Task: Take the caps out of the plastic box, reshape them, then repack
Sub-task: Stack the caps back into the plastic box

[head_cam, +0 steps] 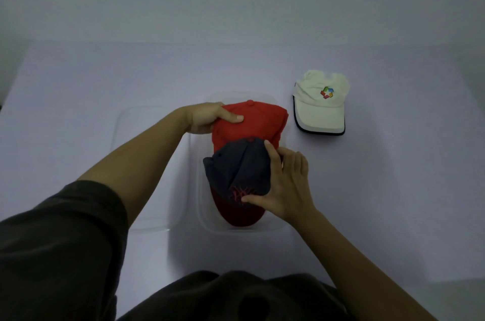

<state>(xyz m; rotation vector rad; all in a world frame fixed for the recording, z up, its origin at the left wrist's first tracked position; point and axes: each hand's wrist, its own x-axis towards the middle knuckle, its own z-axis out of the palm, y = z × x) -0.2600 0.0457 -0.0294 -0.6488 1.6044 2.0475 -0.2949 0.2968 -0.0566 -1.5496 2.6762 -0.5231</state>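
Judging by the layout, the task stood roughly a third done: the white cap (320, 105) lay upright and rounded on the table (105, 84) at the right of the frame, outside the plastic box (236, 229) and just beside its upper right corner, while the other two caps sat over the box at centre. The left hand (207, 118) pinched the left edge of the red cap (252, 123), thumb flat on the crown and the fingers hidden beneath. The right hand (286, 184) gripped the navy cap (236, 165), thumb pressed near the embroidered front and fingers curled over its right side. Whether these two were coming out or going back in could not be told; both looked creased and probably needed shaping. A second clear piece (126, 163), perhaps the lid, lay touching the box on its left, narrowing that side. Open table remained in the upper part of the frame and at lower right.
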